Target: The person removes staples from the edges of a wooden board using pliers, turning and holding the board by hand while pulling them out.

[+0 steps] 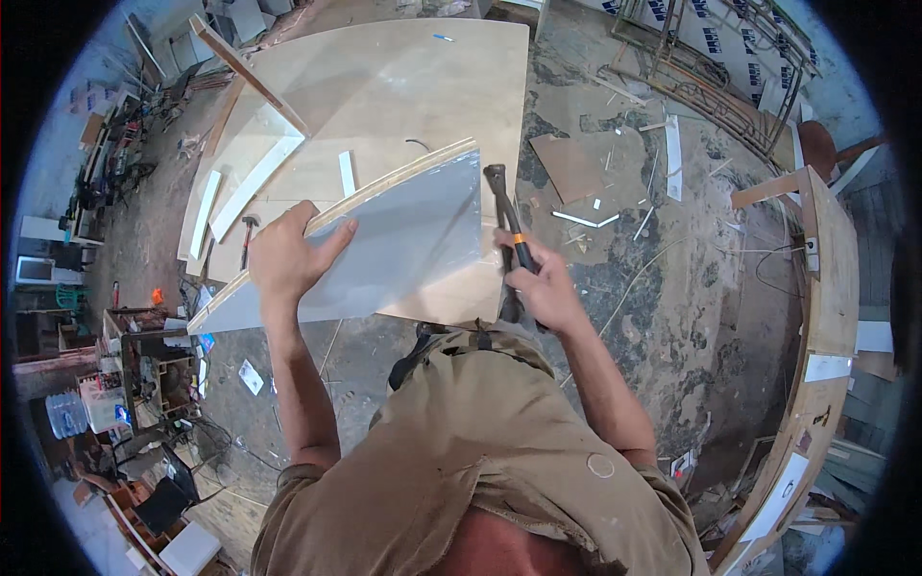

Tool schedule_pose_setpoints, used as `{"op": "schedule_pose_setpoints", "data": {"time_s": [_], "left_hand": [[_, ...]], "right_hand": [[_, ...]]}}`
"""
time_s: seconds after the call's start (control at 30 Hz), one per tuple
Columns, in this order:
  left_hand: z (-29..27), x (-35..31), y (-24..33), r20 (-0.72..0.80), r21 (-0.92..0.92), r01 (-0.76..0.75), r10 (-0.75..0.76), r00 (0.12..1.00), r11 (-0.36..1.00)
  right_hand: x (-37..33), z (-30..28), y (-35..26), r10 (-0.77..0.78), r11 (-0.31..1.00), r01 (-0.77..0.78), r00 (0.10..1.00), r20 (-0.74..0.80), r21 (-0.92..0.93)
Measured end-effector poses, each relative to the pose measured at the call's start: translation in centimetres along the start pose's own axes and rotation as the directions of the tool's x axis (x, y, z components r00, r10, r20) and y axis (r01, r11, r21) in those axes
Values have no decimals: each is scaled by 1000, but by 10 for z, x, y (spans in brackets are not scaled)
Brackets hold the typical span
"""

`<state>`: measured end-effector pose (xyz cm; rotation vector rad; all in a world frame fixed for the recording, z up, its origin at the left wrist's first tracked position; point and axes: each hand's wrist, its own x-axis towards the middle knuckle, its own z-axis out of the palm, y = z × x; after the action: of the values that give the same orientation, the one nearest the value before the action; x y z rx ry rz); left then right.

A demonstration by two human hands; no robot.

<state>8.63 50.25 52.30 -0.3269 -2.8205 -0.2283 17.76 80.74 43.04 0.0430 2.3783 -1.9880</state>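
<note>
My left hand (293,254) is closed over the upper edge of a grey-faced wooden panel (403,235). Its thumb lies on the grey face and its other fingers go behind the edge. The panel is tilted, with pale bare wood along its upper edge, and it leans over the near part of a large pale wooden table (413,82). To the right of the panel, my right hand (545,280) grips a hammer (509,206) by its black and orange handle, the dark head pointing up beside the panel's right end.
On the table lie white-faced strips (257,187), another hammer (247,238) and a blue pen (443,38). A brown board (565,168) and scattered offcuts cover the floor at right. A long wooden frame (828,278) stands far right, metal frames (691,62) behind it.
</note>
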Motion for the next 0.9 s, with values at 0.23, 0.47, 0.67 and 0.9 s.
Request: {"op": "schedule_pose_setpoints", "data": {"time_s": [0.23, 0.47, 0.67, 0.9], "left_hand": [[-2, 0, 1, 17, -56, 8, -7, 1000, 998], [-21, 28, 19, 256, -363, -62, 164, 953, 930], [-3, 68, 62, 226, -351, -229, 319, 920, 908], [32, 89, 85, 209, 11, -121, 116, 971, 993]], "right_hand": [[-1, 9, 46, 340, 607, -253, 940, 42, 753], [-34, -22, 206, 658, 542, -445, 752, -31, 713], [-48, -12, 232, 673, 625, -640, 732, 107, 446], [-1, 17, 269, 566, 792, -588, 808, 166, 163]]}}
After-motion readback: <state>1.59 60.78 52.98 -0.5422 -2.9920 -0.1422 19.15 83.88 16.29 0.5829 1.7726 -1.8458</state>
